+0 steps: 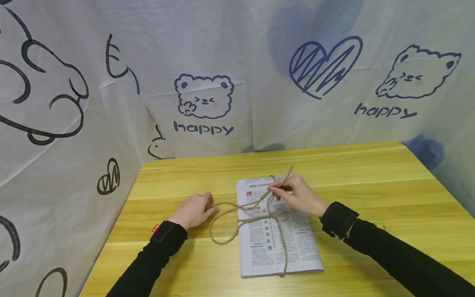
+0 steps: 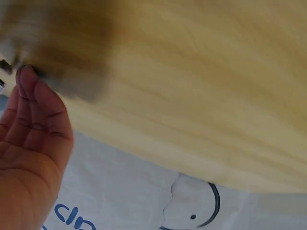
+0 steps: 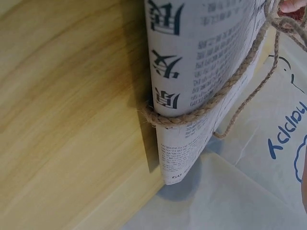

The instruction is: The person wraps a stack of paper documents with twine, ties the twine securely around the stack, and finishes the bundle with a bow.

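Note:
A stack of folded newspaper (image 1: 256, 247) lies flat on the table, with a brown twine rope (image 1: 283, 251) running round it lengthwise and crosswise. The strands cross near the middle of the top sheet. My right hand (image 1: 298, 196) pinches a rope strand above the upper part of the stack, its tip poking up past the fingers. Left of the stack, my left hand (image 1: 194, 210) hovers or rests beside a loose rope loop, thumb and forefinger apart around a strand's end. In the right wrist view the rope (image 3: 206, 112) wraps over the newspaper's folded edge (image 3: 168, 52).
The yellow wood-grain table (image 1: 156, 264) extends around the stack on all sides. A white cloth (image 1: 148, 62) with drawn bears, hearts and lettering hangs behind and to the left. Each wrist carries a black band (image 1: 339, 218).

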Tool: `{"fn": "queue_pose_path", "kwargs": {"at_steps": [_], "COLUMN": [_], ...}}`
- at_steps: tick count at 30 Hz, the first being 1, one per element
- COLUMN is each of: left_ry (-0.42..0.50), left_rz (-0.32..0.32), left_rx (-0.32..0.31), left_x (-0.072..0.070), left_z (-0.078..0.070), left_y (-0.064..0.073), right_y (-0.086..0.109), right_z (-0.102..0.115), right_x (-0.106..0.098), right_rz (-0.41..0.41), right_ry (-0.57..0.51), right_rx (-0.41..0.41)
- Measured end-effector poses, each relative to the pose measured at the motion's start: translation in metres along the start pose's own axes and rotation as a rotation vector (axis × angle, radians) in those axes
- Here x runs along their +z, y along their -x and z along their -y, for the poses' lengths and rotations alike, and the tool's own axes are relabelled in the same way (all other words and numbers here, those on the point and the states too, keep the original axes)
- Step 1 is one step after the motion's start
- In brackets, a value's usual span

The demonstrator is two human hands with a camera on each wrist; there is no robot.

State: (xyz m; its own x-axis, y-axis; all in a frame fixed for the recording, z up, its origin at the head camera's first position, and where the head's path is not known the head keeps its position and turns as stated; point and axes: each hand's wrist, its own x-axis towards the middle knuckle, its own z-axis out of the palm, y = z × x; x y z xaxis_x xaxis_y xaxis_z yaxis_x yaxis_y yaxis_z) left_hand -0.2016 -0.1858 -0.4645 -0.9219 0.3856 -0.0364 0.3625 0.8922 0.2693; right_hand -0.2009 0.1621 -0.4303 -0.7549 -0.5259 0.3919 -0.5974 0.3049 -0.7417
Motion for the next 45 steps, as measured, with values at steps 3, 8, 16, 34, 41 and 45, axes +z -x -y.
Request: {"fn": "queue_pose_path", "kwargs": {"at_steps": [3, 8, 16, 34, 41, 45], "left_ry": [0.048, 0.127, 0.123, 0.303, 0.256, 0.239], "left_rz": [0.017, 0.013, -0.028, -0.176, -0.296, -0.336], "left_rx": [-0.028, -0.046, -0.041, 0.025, -0.010, -0.048], "left_x": [0.002, 0.003, -0.005, -0.057, -0.098, -0.109], "left_z": [-0.003, -0.008, -0.015, -0.011, 0.003, 0.023], "left_y": [0.001, 0.001, 0.002, 0.009, 0.030, 0.051], "right_y": [0.000, 0.000, 0.000, -0.003, 0.013, 0.030], "right_z": [-0.001, -0.004, -0.005, 0.006, 0.009, 0.004], "right_x": [0.001, 0.002, 0.001, -0.031, -0.064, -0.087], "right_rz": [0.001, 0.005, -0.030, -0.149, -0.225, -0.277], "right_ry": [0.004, 0.006, 0.036, -0.149, -0.294, -0.376], "right_rx": [0.000, -0.025, -0.015, 0.240, 0.267, 0.287]}}
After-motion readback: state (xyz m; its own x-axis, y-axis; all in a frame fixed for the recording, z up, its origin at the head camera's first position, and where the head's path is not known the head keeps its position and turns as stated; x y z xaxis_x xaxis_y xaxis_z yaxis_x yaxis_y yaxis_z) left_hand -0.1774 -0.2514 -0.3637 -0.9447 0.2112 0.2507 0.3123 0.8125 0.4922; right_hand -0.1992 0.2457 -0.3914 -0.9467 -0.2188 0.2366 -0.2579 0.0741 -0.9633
